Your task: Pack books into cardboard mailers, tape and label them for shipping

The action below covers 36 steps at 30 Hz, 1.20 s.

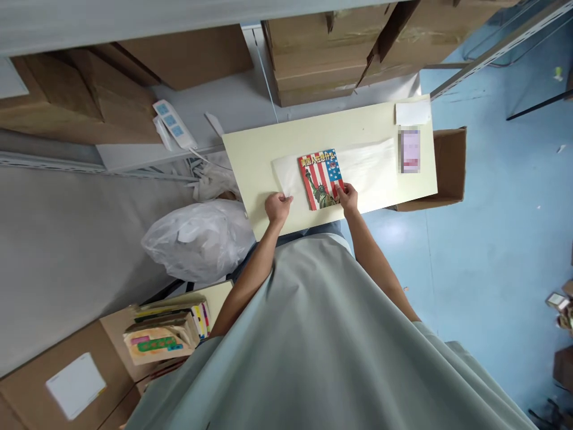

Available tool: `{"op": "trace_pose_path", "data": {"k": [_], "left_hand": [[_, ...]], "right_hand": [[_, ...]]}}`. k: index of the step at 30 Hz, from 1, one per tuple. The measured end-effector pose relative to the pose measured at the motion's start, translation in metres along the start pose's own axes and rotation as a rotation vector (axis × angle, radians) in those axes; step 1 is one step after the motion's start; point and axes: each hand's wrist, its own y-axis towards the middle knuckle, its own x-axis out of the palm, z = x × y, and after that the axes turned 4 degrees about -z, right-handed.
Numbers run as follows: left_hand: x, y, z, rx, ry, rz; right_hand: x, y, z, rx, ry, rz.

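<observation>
A book (321,178) with a flag and statue cover lies on a translucent plastic sheet or bag (367,164) spread over a pale yellow table (250,158). My left hand (277,206) is closed, pinching the sheet's near left edge. At the book's near right corner my right hand (347,197) grips the book with curled fingers.
A white paper (412,112) and a small blurred item (409,150) lie at the table's far right. An open cardboard box (450,167) stands beyond the table's right end. A stuffed white plastic bag (199,239) sits to the left, stacked books (165,328) lower left, large cartons (331,48) behind.
</observation>
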Motion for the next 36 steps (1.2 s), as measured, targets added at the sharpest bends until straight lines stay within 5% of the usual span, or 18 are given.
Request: {"op": "trace_pose_path", "data": {"k": [4,11,17,22,27,32,36], "left_hand": [[-0.007,0.001,0.002,-0.055,-0.054,-0.004],[-0.005,-0.004,0.007,-0.092,-0.104,0.049],[-0.007,-0.016,0.015,-0.159,-0.229,0.102],[-0.004,-0.035,0.040,-0.103,-0.095,0.188],[0.031,-0.050,0.077,0.078,0.029,0.099],[0.083,-0.046,0.102,0.082,0.015,0.069],[0.105,-0.042,0.105,0.070,-0.005,0.085]], "right_hand": [[0.003,0.001,-0.003,0.109,0.158,0.048],[0.009,-0.002,-0.011,0.115,-0.217,0.049],[-0.020,0.008,-0.019,-0.082,-0.518,-0.240],[-0.038,0.026,-0.018,-0.108,-0.556,-0.414],[-0.038,0.028,-0.012,-0.140,-0.477,-0.412],[-0.044,0.036,-0.011,-0.103,-0.464,-0.451],[-0.052,0.042,-0.017,-0.175,-0.552,-0.509]]}}
